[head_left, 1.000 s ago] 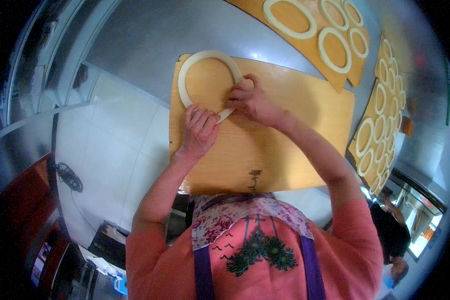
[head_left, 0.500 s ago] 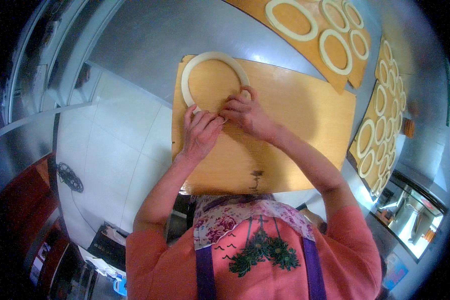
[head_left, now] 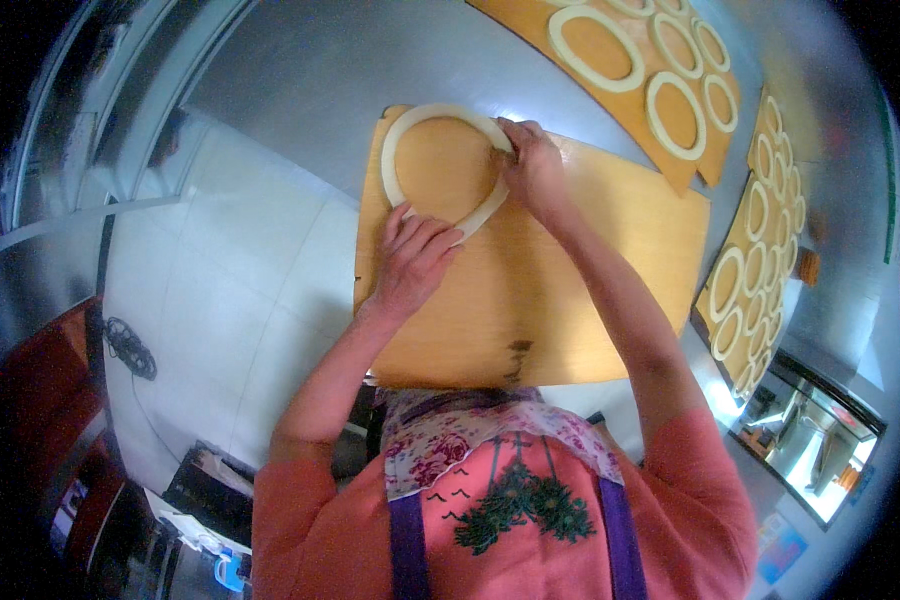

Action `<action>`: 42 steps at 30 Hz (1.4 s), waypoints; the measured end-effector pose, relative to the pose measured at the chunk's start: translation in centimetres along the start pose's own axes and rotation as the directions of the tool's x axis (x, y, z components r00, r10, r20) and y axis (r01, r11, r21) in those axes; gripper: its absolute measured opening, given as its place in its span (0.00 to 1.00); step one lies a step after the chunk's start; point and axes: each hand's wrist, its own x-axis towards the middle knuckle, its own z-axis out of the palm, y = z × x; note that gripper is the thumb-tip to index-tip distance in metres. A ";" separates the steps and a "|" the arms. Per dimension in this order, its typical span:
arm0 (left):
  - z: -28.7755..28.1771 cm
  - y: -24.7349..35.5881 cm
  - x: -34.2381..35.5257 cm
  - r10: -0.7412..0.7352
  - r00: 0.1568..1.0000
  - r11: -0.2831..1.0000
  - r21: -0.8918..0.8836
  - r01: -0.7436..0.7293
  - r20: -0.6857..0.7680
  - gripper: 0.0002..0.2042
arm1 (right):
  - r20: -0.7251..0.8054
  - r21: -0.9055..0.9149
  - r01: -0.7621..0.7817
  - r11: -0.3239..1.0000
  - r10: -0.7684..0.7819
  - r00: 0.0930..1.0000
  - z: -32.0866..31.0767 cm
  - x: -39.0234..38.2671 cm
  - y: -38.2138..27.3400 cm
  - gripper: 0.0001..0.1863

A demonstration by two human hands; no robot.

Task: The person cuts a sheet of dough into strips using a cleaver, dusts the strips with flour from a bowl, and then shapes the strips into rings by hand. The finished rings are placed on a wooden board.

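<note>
Grey metal worktop (head_left: 340, 90) spreads ahead of you. Wooden board (head_left: 610, 270) right in front of your body. Second board (head_left: 630, 108) at upper right, third board (head_left: 710, 308) at far right, both bearing other rings (head_left: 653, 115). Cream ring (head_left: 389, 160) at far left part of wooden board. Your right hand (head_left: 534, 172) grasps its right side, fingers closed around it. Your left hand (head_left: 412, 262) covers its near side, fingers bent over; cannot tell whether gripping or only pressing.
</note>
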 end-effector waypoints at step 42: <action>-4.2 -6.4 5.7 0.114 0.874 0.925 -0.371 0.081 0.473 0.10 | 0.106 0.225 -0.153 0.962 0.132 0.986 3.6 -7.6 -8.5 0.33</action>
